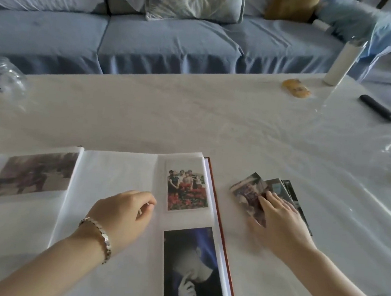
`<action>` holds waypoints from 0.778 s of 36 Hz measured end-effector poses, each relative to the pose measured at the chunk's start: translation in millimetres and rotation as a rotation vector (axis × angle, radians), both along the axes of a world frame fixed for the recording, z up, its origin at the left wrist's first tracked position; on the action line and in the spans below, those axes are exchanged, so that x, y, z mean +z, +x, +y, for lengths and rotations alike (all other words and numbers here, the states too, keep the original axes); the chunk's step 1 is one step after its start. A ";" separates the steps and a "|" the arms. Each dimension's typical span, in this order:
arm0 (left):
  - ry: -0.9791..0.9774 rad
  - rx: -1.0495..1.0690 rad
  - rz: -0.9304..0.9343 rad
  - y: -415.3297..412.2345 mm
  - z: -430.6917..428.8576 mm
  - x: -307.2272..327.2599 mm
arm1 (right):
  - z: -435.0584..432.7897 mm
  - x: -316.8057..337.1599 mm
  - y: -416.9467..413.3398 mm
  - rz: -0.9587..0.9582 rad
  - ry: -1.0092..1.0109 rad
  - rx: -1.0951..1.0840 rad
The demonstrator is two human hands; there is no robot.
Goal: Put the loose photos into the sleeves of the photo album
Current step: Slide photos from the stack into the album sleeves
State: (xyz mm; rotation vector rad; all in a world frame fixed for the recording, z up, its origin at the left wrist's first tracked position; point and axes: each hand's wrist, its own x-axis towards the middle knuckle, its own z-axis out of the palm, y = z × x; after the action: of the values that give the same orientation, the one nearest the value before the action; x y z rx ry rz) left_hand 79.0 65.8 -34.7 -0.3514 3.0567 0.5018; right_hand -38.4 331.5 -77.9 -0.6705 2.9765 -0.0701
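Observation:
The photo album (115,170) lies open on the table with a red cover edge at its right. Its right page holds a group photo (186,186) above a dark portrait photo (193,270); the left page holds a brownish photo (35,174). My left hand (122,212), with a bracelet on the wrist, rests on the right page with fingers loosely curled, beside the group photo. A fanned pile of loose photos (252,190) lies on the table right of the album. My right hand (281,219) lies on that pile, its fingertips on the top photo.
A table (193,114) under clear plastic sheeting carries a white bottle (339,64), a yellow object (296,88) and a black remote (377,110) at the far right. A clear jar (3,74) stands at the far left. A blue sofa (153,37) runs behind.

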 end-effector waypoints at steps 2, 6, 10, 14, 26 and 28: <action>0.034 0.018 -0.016 3.6 -1.2 0.2 | 0.8 -6.5 0.5 0.116 -0.085 0.006; 0.129 0.079 -0.016 6.4 -2.5 -2.2 | 5.9 -2.2 -0.6 0.259 -0.244 0.015; 0.301 0.086 0.005 5.6 9.3 -3.0 | 5.8 9.7 2.0 0.313 -0.345 0.033; 0.752 0.162 0.013 -2.8 35.2 6.2 | -10.9 22.9 17.1 0.416 -0.503 0.155; 0.879 0.464 0.088 3.0 16.5 9.0 | -92.0 51.5 68.6 0.024 -0.586 0.427; 0.733 0.375 0.034 11.6 0.4 10.6 | -99.5 56.9 65.1 -0.016 -0.692 0.325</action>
State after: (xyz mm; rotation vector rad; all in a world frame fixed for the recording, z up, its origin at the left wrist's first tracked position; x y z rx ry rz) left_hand 90.7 66.2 -24.0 -0.8601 2.5685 1.5680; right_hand 26.7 232.0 -21.0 -1.1878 2.7427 -1.0976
